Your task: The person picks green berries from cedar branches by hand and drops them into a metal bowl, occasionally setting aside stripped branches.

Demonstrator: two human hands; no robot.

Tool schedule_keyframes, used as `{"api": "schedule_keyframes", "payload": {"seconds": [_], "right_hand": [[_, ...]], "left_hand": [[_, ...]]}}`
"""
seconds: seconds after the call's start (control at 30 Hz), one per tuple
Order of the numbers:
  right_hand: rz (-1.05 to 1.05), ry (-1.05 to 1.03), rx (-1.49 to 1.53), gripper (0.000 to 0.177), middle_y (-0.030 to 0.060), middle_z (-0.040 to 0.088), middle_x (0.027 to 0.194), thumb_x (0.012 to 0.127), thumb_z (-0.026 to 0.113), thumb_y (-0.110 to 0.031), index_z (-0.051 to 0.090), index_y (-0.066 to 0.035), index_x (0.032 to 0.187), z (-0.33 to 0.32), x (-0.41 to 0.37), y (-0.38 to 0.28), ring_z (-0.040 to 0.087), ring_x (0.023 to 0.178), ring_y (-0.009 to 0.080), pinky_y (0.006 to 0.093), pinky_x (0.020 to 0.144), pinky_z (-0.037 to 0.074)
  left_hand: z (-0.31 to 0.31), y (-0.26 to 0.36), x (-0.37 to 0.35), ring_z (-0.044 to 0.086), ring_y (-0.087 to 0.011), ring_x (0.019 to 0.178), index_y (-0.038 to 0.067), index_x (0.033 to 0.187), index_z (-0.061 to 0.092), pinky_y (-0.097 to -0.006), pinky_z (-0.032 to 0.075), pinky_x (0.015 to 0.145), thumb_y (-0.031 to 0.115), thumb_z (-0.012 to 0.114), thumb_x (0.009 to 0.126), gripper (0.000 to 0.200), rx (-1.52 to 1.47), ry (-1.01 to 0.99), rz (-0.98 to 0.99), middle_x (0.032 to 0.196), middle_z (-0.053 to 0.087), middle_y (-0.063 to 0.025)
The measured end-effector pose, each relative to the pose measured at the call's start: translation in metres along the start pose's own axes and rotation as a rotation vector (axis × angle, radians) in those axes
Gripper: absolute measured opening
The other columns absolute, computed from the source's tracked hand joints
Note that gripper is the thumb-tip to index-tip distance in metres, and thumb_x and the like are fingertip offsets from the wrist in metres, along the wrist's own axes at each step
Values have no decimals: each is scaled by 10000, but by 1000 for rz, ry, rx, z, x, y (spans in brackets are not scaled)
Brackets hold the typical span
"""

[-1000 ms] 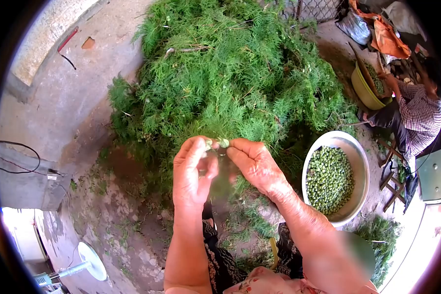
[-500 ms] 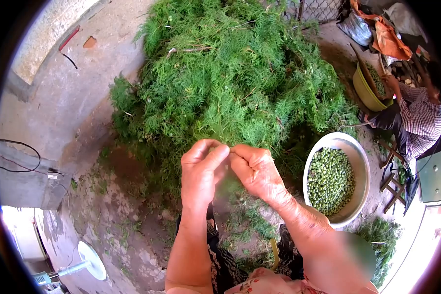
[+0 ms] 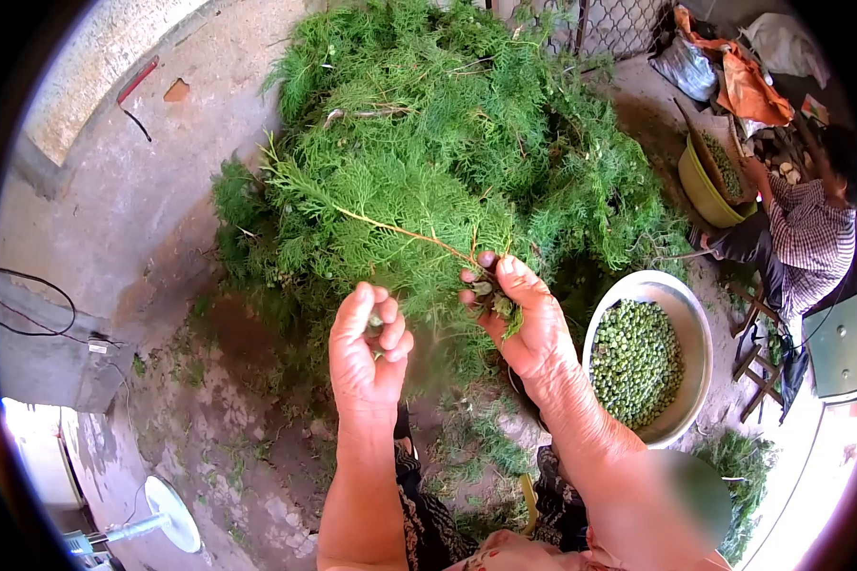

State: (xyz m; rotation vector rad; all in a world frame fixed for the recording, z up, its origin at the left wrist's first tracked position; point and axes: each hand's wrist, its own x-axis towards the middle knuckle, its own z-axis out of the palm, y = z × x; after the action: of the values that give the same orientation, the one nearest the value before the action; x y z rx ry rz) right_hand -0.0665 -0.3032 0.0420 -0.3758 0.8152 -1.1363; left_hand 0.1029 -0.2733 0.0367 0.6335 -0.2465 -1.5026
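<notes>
My right hand (image 3: 524,309) pinches a green sprig (image 3: 390,226) by its brown stem; the sprig stretches up and left over the green pile. Some leaves and small round bits show between its fingers. Lower left of that, my left hand (image 3: 371,347) has its fingers curled around a small pale green thing, too hidden to name surely. Both hands are apart, in front of the large heap of green branches (image 3: 428,124). Beside my right forearm stands a metal basin (image 3: 700,357) holding many small green berries (image 3: 636,362).
A person (image 3: 814,228) in a checked shirt sits at the right by a yellow tub (image 3: 705,190). Orange and white sacks (image 3: 752,86) lie behind. A white fan (image 3: 173,514) stands at lower left, and a dark cable (image 3: 33,305) hangs at the left.
My hands have moved apart from their touching position. The long sprig now shows in my right hand, and the fingers of my left hand have curled upward.
</notes>
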Motion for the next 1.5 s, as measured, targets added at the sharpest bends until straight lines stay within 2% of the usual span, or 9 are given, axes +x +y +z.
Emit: {"api": "schedule_keyframes", "payload": {"seconds": [0.2, 0.33, 0.47, 0.87, 0.97, 1.1, 1.17, 1.4, 1.5], "right_hand": [[19, -33, 55, 182, 80, 617, 976, 922, 473, -213, 559, -80, 1009, 9, -4, 1, 578, 828, 177, 337, 793, 444], [9, -16, -27, 175, 70, 611, 964, 938, 438, -167, 549, -41, 987, 17, -7, 4, 555, 841, 150, 310, 826, 425], [-49, -48, -114, 194, 30, 614, 944, 927, 464, -145, 586, -33, 1027, 11, -5, 13, 523, 866, 116, 268, 831, 382], [-122, -94, -162, 171, 47, 624, 924, 912, 454, -64, 593, -22, 1004, 10, -5, 18, 513, 888, 98, 243, 822, 396], [-122, -81, -165, 166, 60, 631, 923, 910, 450, -54, 588, -9, 990, 12, -6, 17, 535, 836, 102, 243, 785, 423], [-91, -63, -86, 163, 69, 638, 905, 909, 459, -65, 579, 1, 997, 11, -5, 17, 554, 798, 113, 252, 756, 442], [-84, -68, -89, 166, 78, 636, 918, 913, 461, -80, 568, -1, 1012, 8, -4, 14, 564, 814, 126, 264, 754, 445], [-50, -86, 201, 184, 150, 561, 1071, 904, 493, -140, 518, -10, 1031, 3, 0, 7, 545, 1039, 289, 411, 931, 418], [-46, -121, 346, 206, 183, 528, 1133, 898, 488, -130, 509, 6, 1052, 0, 4, 10, 496, 1110, 337, 469, 990, 359]], "left_hand": [[17, -19, -6, 445, -27, 430, 0, 873, 624, -168, 280, 334, 72, 643, 804, 102, 645, 25, 126, 630, 582, -26], [20, -39, -5, 513, -34, 581, 16, 929, 580, -184, 422, 504, -13, 669, 762, 192, 1080, -24, 518, 742, 613, -30], [22, -41, -5, 574, -84, 711, 8, 954, 567, -233, 483, 611, -61, 672, 727, 260, 1332, -68, 604, 819, 622, -58], [22, -40, -5, 610, -206, 689, 19, 937, 599, -268, 490, 586, -41, 702, 688, 276, 1531, -146, 881, 837, 622, -120], [21, -38, -4, 582, -153, 632, 18, 934, 612, -242, 463, 533, -15, 691, 717, 233, 1510, -198, 886, 811, 626, -78], [30, -25, -18, 563, -76, 631, 4, 960, 616, -194, 421, 514, 20, 634, 777, 185, 891, -19, 164, 797, 633, -38], [23, -29, -12, 531, -56, 576, 12, 954, 625, -175, 384, 476, 57, 626, 798, 162, 893, -94, 282, 785, 625, -25], [21, -13, -6, 470, -51, 445, 23, 907, 612, -168, 283, 358, 15, 582, 792, 119, 123, -73, -11, 775, 635, -92], [21, -17, -9, 469, -51, 446, 20, 903, 623, -172, 283, 362, 14, 584, 792, 118, 319, -49, 31, 757, 637, -77]]}}
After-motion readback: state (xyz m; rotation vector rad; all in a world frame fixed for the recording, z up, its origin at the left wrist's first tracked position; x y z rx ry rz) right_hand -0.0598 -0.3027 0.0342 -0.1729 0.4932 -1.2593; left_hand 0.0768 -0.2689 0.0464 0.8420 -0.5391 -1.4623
